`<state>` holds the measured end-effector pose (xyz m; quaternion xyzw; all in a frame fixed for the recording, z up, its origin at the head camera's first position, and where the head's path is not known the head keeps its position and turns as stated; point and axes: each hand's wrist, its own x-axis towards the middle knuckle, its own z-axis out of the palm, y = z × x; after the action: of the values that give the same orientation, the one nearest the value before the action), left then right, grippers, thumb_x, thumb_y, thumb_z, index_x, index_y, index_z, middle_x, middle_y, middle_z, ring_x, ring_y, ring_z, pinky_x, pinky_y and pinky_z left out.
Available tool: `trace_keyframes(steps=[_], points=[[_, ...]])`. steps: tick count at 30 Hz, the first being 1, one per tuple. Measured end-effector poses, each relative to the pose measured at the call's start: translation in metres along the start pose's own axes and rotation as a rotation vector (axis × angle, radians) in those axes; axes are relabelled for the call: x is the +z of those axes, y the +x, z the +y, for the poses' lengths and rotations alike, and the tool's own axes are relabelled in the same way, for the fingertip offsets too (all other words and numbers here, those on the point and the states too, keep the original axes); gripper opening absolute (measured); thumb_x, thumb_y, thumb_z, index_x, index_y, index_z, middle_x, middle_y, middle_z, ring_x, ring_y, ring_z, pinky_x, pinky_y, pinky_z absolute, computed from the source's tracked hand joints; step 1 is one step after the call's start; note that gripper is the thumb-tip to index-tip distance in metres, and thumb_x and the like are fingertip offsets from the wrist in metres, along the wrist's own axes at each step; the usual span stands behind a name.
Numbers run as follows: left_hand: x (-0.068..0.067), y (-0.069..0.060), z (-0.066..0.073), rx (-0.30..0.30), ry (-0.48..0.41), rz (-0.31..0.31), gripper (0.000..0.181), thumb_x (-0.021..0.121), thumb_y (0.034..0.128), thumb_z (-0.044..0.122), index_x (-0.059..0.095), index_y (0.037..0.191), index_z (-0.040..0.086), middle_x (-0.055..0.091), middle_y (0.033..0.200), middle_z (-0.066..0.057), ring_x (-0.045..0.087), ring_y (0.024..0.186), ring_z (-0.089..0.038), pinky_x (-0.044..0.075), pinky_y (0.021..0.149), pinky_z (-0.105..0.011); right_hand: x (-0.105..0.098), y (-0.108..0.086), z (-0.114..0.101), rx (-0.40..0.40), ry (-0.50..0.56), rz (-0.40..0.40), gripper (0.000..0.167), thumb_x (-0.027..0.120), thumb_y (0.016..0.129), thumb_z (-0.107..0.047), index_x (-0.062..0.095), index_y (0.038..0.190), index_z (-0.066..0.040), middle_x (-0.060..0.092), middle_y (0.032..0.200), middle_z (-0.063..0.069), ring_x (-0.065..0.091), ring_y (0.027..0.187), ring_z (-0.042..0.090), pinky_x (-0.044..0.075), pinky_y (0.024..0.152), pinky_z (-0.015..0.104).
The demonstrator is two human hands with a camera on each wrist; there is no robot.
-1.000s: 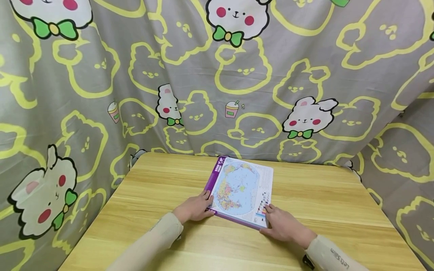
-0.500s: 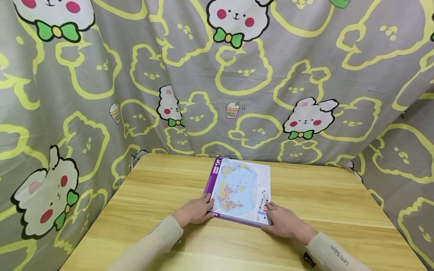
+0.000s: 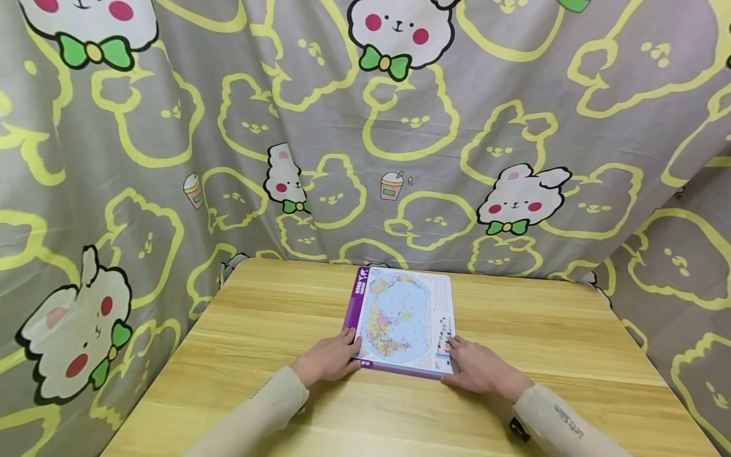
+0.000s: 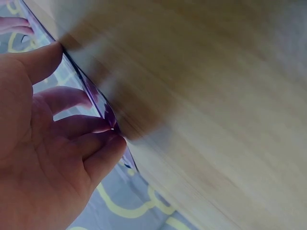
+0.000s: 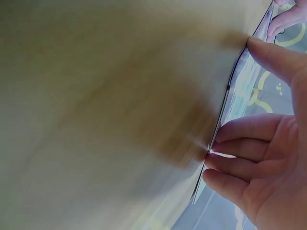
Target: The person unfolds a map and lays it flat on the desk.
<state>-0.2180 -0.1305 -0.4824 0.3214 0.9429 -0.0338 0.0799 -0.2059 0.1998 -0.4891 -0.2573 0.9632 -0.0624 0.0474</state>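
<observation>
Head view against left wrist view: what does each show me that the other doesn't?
Only the head view shows the whole printed face of the map and both sleeves. Only the left wrist view shows the palm side of the left hand. Both share the wooden table, the patterned curtain, the map, the left hand and the right hand, the last only partly in the left wrist view.

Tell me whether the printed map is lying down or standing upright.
Lying down: the head view shows the printed map face up on the wooden table, with the left hand and right hand at its near corners.
</observation>
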Motion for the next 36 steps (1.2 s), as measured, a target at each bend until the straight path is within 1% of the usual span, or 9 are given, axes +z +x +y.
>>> trace_keyframes(steps=[5,11,20,25,31,36], points=[[0.002,0.000,0.001,0.002,0.016,0.006,0.057,0.050,0.0971,0.040,0.044,0.140,0.003,0.037,0.145,-0.022,0.034,0.134,-0.033,0.035,0.106,-0.039,-0.001,0.002,0.002,-0.008,0.003,-0.007,0.073,0.070,0.079,-0.049,0.059,0.119,0.012,0.050,0.131,0.029,0.049,0.119,0.043,0.043,0.096,0.051],[0.000,-0.001,0.003,0.001,0.019,-0.004,0.056,0.050,0.0970,0.039,0.045,0.140,0.003,0.037,0.145,-0.021,0.035,0.134,-0.033,0.035,0.106,-0.038,-0.004,0.006,0.005,0.003,0.016,-0.030,0.073,0.071,0.079,-0.049,0.059,0.119,0.011,0.049,0.131,0.029,0.050,0.117,0.043,0.043,0.096,0.052],[-0.002,-0.002,0.005,-0.003,0.014,-0.009,0.055,0.050,0.0972,0.038,0.045,0.140,0.003,0.037,0.145,-0.021,0.034,0.134,-0.033,0.034,0.107,-0.039,-0.005,0.009,0.006,0.007,0.018,-0.025,0.072,0.072,0.077,-0.048,0.060,0.117,0.011,0.050,0.130,0.029,0.052,0.114,0.045,0.043,0.095,0.052],[-0.002,-0.002,0.005,-0.009,0.017,-0.009,0.056,0.050,0.0971,0.039,0.044,0.140,0.005,0.036,0.146,-0.020,0.034,0.134,-0.032,0.034,0.107,-0.039,-0.004,0.011,0.008,0.011,0.016,-0.016,0.075,0.072,0.078,-0.048,0.058,0.120,0.011,0.050,0.130,0.030,0.053,0.113,0.044,0.043,0.096,0.051],[-0.001,-0.001,0.004,-0.005,0.033,-0.002,0.056,0.050,0.0968,0.040,0.045,0.140,0.005,0.038,0.145,-0.020,0.035,0.134,-0.031,0.035,0.106,-0.038,-0.004,0.013,0.008,0.025,0.024,-0.025,0.077,0.072,0.078,-0.048,0.055,0.124,0.011,0.049,0.131,0.029,0.053,0.114,0.043,0.043,0.096,0.050],[-0.002,0.000,0.003,-0.005,0.016,-0.002,0.055,0.050,0.0971,0.038,0.045,0.140,0.004,0.037,0.145,-0.021,0.035,0.134,-0.032,0.035,0.106,-0.039,-0.005,0.015,0.008,0.036,0.029,-0.025,0.078,0.072,0.078,-0.048,0.054,0.125,0.010,0.049,0.131,0.028,0.053,0.114,0.041,0.043,0.096,0.049]])
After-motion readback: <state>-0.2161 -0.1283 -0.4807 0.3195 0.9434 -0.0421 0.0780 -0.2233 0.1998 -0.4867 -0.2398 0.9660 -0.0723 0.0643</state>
